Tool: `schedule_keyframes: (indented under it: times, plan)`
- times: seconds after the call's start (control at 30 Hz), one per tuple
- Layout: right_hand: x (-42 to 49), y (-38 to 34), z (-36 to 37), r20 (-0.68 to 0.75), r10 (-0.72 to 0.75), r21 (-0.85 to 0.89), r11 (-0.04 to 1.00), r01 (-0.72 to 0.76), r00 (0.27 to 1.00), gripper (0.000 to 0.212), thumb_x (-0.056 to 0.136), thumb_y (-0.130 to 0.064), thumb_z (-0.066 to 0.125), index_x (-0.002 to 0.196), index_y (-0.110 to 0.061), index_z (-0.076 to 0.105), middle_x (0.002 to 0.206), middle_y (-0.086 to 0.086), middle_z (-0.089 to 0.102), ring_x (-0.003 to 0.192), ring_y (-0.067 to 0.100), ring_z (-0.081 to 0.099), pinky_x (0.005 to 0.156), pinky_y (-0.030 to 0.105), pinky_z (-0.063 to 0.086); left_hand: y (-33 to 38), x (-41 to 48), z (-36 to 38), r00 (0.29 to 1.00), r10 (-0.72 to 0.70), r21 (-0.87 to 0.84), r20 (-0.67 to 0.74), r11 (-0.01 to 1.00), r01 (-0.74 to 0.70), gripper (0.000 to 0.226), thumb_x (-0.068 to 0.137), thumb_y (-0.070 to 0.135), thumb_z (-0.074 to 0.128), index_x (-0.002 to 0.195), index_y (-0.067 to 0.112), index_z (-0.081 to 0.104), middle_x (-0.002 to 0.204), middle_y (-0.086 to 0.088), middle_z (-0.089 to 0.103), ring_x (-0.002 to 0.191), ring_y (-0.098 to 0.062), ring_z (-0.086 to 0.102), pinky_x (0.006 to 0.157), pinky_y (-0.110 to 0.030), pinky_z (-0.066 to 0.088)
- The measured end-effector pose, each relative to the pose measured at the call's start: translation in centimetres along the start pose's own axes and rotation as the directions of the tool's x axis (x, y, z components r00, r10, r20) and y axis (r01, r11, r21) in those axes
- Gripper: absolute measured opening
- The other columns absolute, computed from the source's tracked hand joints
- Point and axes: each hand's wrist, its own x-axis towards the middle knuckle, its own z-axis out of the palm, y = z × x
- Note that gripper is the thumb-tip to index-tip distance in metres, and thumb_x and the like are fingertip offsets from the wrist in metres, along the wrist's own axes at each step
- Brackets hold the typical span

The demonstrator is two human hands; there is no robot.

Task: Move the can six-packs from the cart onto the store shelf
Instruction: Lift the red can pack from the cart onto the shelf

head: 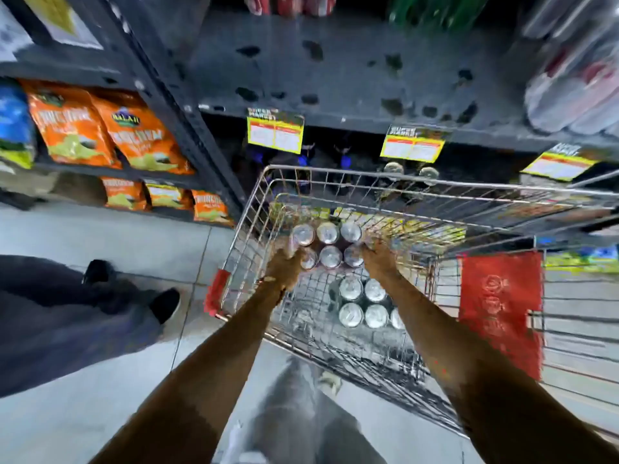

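A six-pack of silver-topped cans (326, 244) is inside the wire cart (435, 189), near its far left corner. My left hand (284, 266) grips the pack's left side and my right hand (380, 257) grips its right side. A second six-pack (363, 304) lies lower in the cart, between my forearms, partly hidden by my right arm. The dark store shelf (335, 78) runs above the cart and its middle stretch is bare.
Yellow price tags (275, 133) hang on the shelf's front edge. Dark bottles (341, 162) stand on the level below. Orange snack bags (100, 128) fill the left rack. Another person's legs and black shoes (164, 304) stand at the left. A red cart flap (500, 309) is at right.
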Motion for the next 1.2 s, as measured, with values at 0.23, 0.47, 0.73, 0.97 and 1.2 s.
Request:
schedule_keyframes:
  times: [0.23, 0.47, 0.73, 0.97, 1.2]
  plan:
    - [4.8, 0.1, 2.6, 0.069, 0.122, 0.154, 0.979, -0.132, 0.990, 0.007, 0.094, -0.014, 0.051, 0.094, -0.008, 0.049, 0.099, 0.014, 0.046, 0.092, 0.022, 0.042, 0.073, 0.029, 0.034, -0.2, 3.2, 0.5, 0.990, -0.139, -0.072, -0.036, 0.988, 0.136, 0.050, 0.093, 0.037, 0.050, 0.119, -0.004, 0.059, 0.125, -0.028, 0.060, 0.117, -0.040, 0.057, 0.095, -0.045, 0.048]
    - [6.7, 0.4, 3.5, 0.037, 0.288, 0.298, 0.911, -0.285, 0.957, 0.032, 0.091, -0.023, 0.051, 0.113, -0.003, 0.063, 0.105, 0.018, 0.062, 0.104, 0.029, 0.064, 0.065, 0.024, 0.049, 1.3, 5.3, 0.9, 0.972, -0.234, -0.208, -0.029, 0.952, 0.223, 0.043, 0.093, 0.028, 0.048, 0.120, -0.006, 0.053, 0.115, -0.026, 0.062, 0.108, -0.038, 0.059, 0.080, -0.042, 0.048]
    - [0.9, -1.5, 0.8, -0.044, 0.185, 0.540, 0.831, -0.132, 0.982, 0.021, 0.090, -0.005, 0.053, 0.105, 0.001, 0.065, 0.085, 0.006, 0.062, 0.072, 0.017, 0.060, 0.053, 0.015, 0.051, 2.4, 2.3, -1.2, 0.975, -0.185, -0.257, -0.126, 0.955, 0.148, 0.031, 0.095, 0.024, 0.046, 0.094, -0.002, 0.063, 0.078, -0.019, 0.062, 0.071, -0.031, 0.059, 0.067, -0.039, 0.054]
    - [-8.0, -6.9, -3.4, -0.194, -0.013, 0.594, 0.794, 0.127, 0.981, 0.022, 0.093, -0.010, 0.051, 0.078, -0.023, 0.061, 0.073, -0.013, 0.064, 0.060, -0.001, 0.059, 0.047, 0.008, 0.046, 6.5, -4.7, -8.0, 0.964, 0.150, 0.028, -0.218, 0.989, -0.147, 0.043, 0.094, 0.021, 0.048, 0.052, 0.012, 0.044, 0.051, 0.001, 0.043, 0.050, -0.015, 0.044, 0.048, -0.021, 0.027]
    - [-12.9, -12.5, -6.7, -0.349, -0.193, 0.607, 0.699, 0.379, 0.917, 0.008, 0.092, -0.015, 0.058, 0.097, -0.012, 0.064, 0.079, -0.011, 0.063, 0.067, -0.008, 0.061, 0.060, 0.000, 0.042, 13.8, -10.1, -15.0, 0.872, 0.262, 0.209, -0.413, 0.959, -0.189, 0.037, 0.089, 0.032, 0.051, 0.059, 0.010, 0.048, 0.090, -0.025, 0.064, 0.091, -0.039, 0.059, 0.068, -0.036, 0.042]
